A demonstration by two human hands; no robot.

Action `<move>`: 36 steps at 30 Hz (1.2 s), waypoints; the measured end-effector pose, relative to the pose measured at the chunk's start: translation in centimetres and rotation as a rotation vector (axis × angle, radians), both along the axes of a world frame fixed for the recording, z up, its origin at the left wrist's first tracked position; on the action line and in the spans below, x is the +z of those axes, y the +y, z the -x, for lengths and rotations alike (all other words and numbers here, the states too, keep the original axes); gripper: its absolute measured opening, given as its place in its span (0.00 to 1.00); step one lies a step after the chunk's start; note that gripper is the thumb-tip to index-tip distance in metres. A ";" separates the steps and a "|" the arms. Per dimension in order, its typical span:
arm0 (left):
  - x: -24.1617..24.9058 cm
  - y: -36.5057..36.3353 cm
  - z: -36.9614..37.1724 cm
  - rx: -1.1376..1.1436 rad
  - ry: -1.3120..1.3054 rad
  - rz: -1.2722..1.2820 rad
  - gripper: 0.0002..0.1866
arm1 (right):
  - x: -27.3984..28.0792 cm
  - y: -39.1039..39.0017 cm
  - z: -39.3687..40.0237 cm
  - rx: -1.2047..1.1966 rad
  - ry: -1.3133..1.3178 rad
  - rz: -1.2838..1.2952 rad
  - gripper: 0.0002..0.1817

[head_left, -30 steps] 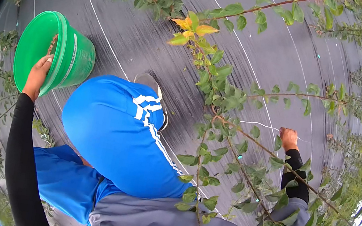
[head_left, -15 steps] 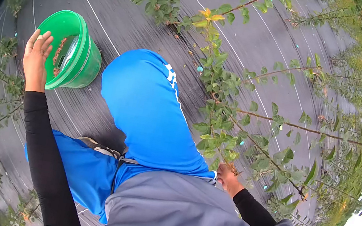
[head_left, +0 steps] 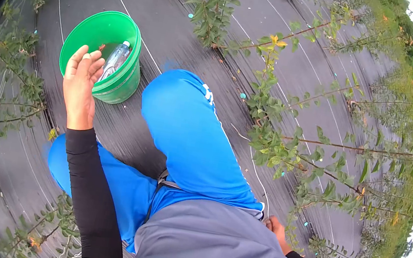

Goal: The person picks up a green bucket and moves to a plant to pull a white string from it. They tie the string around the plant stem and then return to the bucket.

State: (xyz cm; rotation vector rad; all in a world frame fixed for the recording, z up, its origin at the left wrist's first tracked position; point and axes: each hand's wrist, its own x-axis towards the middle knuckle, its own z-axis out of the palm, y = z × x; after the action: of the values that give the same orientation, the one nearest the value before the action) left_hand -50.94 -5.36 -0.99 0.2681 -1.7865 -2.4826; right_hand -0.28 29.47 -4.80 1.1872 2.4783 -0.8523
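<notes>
My left hand [head_left: 81,87] is raised beside the rim of a green bucket [head_left: 128,82], its fingers partly bent and apart with nothing in them. The bucket stands tilted in the view and holds a clear plastic bottle [head_left: 115,59] with a pale cap. A small reddish-brown bit lies deeper inside, and my hand hides part of the bucket. Down by my right hip, my right hand [head_left: 279,235] is closed, with its fingers partly hidden. A thin white string [head_left: 259,177] runs from its fingertips up across the ground, curving beside my blue-trousered leg.
Black ground cover [head_left: 187,49] with pale lines spreads beneath me. Leafy young trees [head_left: 270,107] reach long branches across the right side, and more plants [head_left: 13,77] grow at the left. My bent knee [head_left: 181,103] lies between bucket and trees.
The view has shifted, so bucket and legs appear farther right. The bottle shows more clearly. Dry brown material near my right hand is gone from sight, and the white string now shows there.
</notes>
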 end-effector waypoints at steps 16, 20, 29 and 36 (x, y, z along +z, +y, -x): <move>1.0 4.3 -3.0 -0.173 0.020 -0.638 0.27 | 8.4 -4.4 24.0 0.730 0.394 0.029 0.03; 1.5 2.5 -2.8 -0.068 0.011 -0.739 0.24 | 8.2 -4.5 26.6 0.789 0.287 0.173 0.04; 1.9 -3.2 -3.4 0.021 0.053 -0.811 0.10 | 10.5 -5.4 28.5 0.801 0.122 0.562 0.10; 1.4 -8.8 -4.4 0.359 0.248 -1.050 0.08 | 12.9 -7.8 30.2 1.021 0.198 0.338 0.08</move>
State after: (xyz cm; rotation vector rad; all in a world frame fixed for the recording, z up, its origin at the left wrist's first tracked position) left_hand -46.50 -14.21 0.42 0.2668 -0.1945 -2.7346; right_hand -30.47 21.71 8.06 -0.3121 2.4435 -0.9915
